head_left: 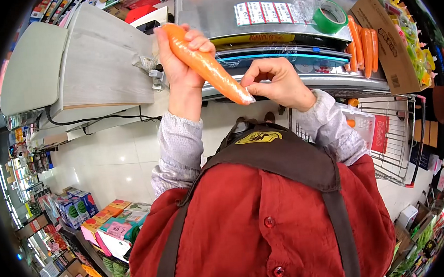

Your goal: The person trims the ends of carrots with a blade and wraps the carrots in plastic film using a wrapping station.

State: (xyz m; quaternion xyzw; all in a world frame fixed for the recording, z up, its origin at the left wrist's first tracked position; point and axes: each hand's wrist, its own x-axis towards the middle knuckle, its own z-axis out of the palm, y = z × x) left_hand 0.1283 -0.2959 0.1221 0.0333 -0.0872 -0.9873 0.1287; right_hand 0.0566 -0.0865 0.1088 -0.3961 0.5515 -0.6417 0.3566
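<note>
My left hand [182, 59] is closed around a large orange carrot [202, 63], which slants down to the right in front of me. Clear, shiny plastic film covers the carrot and bunches up whitish at its lower tip. At that tip, my right hand [279, 81] makes a pinch with thumb and forefinger, touching the end of the film. Just beyond my hands is a wrapping station [257, 52] with a yellow printed edge. More orange carrots [367, 48] lie side by side on the counter at right.
A green tape roll [330, 16] and a price label strip [270, 12] lie on the metal counter. A cardboard box [378, 37] stands right of the carrots. Below it is a wire shopping cart [395, 143]. A wood-grain cabinet [107, 54] stands left, with a black cable [104, 117].
</note>
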